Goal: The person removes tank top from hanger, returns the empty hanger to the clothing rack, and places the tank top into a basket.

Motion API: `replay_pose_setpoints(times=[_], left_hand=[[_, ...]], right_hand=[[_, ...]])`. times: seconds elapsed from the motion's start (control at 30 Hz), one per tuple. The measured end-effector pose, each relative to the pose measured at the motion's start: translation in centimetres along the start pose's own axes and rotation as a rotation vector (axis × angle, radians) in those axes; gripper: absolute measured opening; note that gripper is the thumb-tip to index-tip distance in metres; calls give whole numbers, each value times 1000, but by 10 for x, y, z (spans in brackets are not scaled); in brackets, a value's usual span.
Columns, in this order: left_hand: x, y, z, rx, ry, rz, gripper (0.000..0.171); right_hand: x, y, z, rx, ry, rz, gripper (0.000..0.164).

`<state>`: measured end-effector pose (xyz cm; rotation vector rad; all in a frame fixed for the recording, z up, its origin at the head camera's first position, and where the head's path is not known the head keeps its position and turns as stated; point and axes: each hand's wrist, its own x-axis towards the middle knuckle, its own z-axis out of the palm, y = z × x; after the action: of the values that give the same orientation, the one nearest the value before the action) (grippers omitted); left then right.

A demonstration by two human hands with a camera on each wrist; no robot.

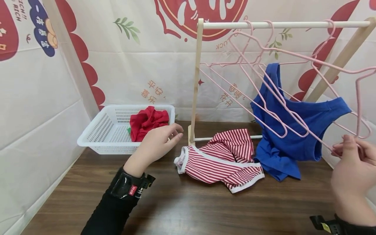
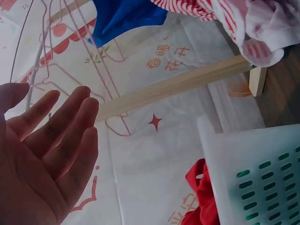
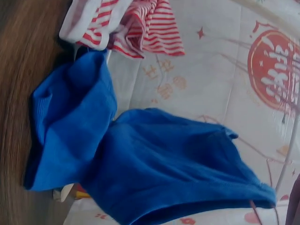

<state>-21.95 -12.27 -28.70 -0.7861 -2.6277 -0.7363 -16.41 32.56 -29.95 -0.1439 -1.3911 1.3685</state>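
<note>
With thumb and fingers, my right hand point(image 1: 353, 169) pinches a pink clothes hanger point(image 1: 358, 98) near its corner, in front of the rack at the right. Behind that hanger, a blue sleeveless top point(image 1: 302, 124) hangs from another one, its lower part bunched on the table. My left hand point(image 1: 155, 140) holds nothing; its fingers are loosely bent beside the right end of a white basket point(image 1: 105, 148). In the left wrist view its palm and fingers point(image 2: 70, 136) show plainly. A red garment point(image 1: 149, 122) lies crumpled inside the basket.
A red-and-white striped shirt point(image 1: 217, 163) lies on the brown table point(image 1: 191, 212) by the rack's left foot. Several pink hangers hang from the white rail point(image 1: 288, 24) on a wooden frame point(image 1: 196, 81). Printed cloth point(image 1: 141, 71) stands behind and at both sides.
</note>
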Motion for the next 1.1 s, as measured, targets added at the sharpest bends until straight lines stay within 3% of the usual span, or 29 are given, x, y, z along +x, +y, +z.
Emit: replay_pose_setpoints(times=[0.03,0.07,0.17,0.23,0.37,0.47,0.5,0.67,0.73,0.87,0.97,1.1], left_hand=[[0,1,2,9,-6,0,25],[0,1,3,15,-14,0,24],[2,2,8,30,-34,7,24],[2,2,10,36,-44,15,23],[3,1,13,48,-63,16,24],[3,1,14,51,-71,11,25],[3,1,15,54,-72,10,25],[3,2,18,56,-77,13,26],[2,2,19,59,-75,21,25],[2,1,21,75,-67,47,23],[4,1,22,82,-67,64,22],[7,2,26,92,-79,66,24]], right_hand=[[2,1,-1,20,22,42,15],[4,2,-2,-46,37,59,14],[9,4,-6,-70,72,137,11],[11,4,-8,-148,77,172,13],[14,4,-12,-416,77,265,17],[16,6,-16,-526,84,318,16],[17,7,-20,-512,43,277,15],[18,18,-25,-470,73,242,14],[18,20,-25,-505,133,334,14],[18,18,-28,-589,96,432,20],[17,13,-25,-653,43,421,27],[17,8,-18,-667,2,267,35]])
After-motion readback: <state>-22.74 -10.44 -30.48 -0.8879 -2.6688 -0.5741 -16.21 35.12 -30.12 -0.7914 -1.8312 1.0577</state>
